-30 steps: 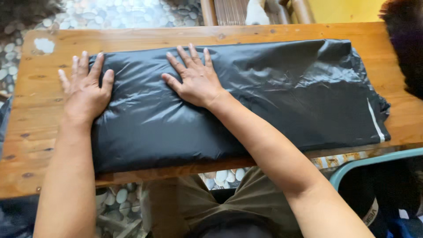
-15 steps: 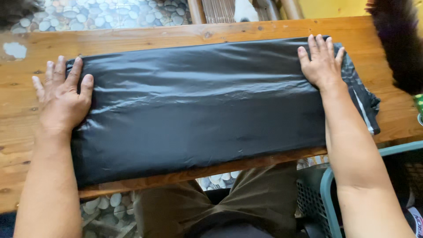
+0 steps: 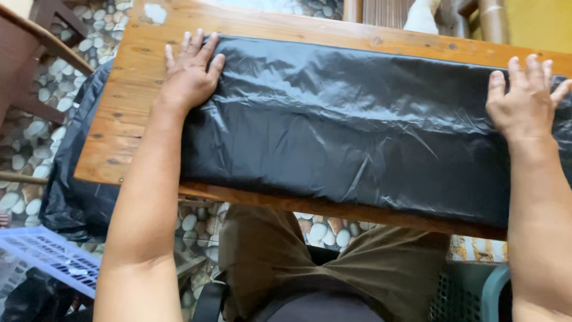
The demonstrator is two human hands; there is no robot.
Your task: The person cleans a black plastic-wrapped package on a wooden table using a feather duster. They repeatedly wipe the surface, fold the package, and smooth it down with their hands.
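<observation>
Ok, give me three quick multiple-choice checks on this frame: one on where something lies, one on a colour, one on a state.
1. Where does the left hand rest?
A. on the left end of the plastic sheet
B. on the basket
C. on the knee

2. What colour is the plastic sheet?
A. blue
B. black
C. yellow

3. How are the right hand fingers?
A. curled in a fist
B. pinching a corner
C. spread flat

Answers: 1 A, the palm lies on the sheet's left end on the wooden table; 2 B, it is glossy black; 3 C, the fingers lie splayed on the sheet.
</observation>
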